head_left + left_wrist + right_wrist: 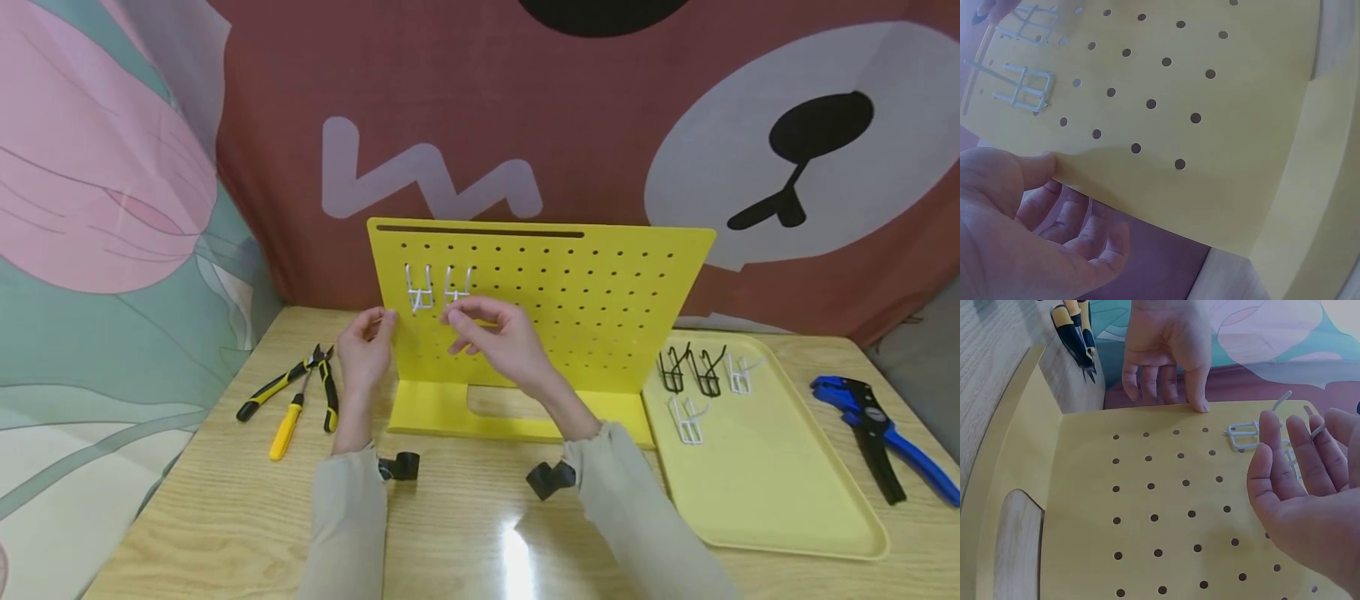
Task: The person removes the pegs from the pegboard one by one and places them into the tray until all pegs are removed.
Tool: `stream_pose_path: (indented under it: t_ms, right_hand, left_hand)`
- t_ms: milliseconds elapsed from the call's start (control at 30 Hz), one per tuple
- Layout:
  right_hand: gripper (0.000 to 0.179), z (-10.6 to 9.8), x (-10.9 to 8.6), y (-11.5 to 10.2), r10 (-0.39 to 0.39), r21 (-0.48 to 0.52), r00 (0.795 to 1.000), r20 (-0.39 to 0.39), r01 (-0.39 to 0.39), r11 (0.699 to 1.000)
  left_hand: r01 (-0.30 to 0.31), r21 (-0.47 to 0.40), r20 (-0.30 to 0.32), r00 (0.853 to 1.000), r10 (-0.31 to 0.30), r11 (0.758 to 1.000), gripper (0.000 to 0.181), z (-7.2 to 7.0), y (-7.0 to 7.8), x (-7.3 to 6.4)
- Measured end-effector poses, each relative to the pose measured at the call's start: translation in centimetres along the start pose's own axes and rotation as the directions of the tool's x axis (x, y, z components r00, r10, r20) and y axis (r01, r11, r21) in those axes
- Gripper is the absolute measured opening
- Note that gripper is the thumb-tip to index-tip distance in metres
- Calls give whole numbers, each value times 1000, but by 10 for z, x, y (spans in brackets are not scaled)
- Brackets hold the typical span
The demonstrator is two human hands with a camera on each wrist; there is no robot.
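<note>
A yellow pegboard [577, 379] stands upright on its base. Two white wire hooks [420, 292] hang side by side near its upper left. At the board's left edge, my left hand [365, 354] grips the panel, with the thumb on the front face and the fingers behind, as the left wrist view shows. My right hand [502, 342] is in front of the second white hook [457, 294], pinching its projecting prong between thumb and index finger. In the right wrist view a prong tip [1317, 430] shows beside those fingers, which hide part of the hook.
On the right, a pale yellow tray [795, 533] holds two black hooks [707, 377] and two white hooks [690, 425]. Beyond it lies a blue and black hand tool [873, 425]. Yellow-black pliers [270, 392] and a yellow-handled screwdriver [285, 433] lie on the left.
</note>
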State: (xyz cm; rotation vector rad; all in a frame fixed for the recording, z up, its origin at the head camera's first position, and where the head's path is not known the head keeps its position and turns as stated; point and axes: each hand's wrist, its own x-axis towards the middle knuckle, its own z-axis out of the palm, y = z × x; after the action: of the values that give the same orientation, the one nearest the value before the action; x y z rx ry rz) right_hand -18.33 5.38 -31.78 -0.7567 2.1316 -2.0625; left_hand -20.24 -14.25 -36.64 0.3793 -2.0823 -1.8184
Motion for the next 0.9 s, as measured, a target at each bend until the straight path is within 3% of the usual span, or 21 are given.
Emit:
stream_pose_path:
  t_ms: [267,533,900]
  right_hand:
    - [23,-5,-6,-7,-40,-17,999,24,40,999]
    - [26,-19,-23,-5,16,-2,998,60,-16,1000]
    - [28,-47,-48,6,57,-29,997,46,-56,998]
  left_hand:
    - [-3,8,-13,1000,3,1000,26,0,-1,0]
    - [-4,17,-15,1000,4,1000,26,0,0,0]
    - [5,-14,-2,1000,-5,1000,26,0,-1,0]
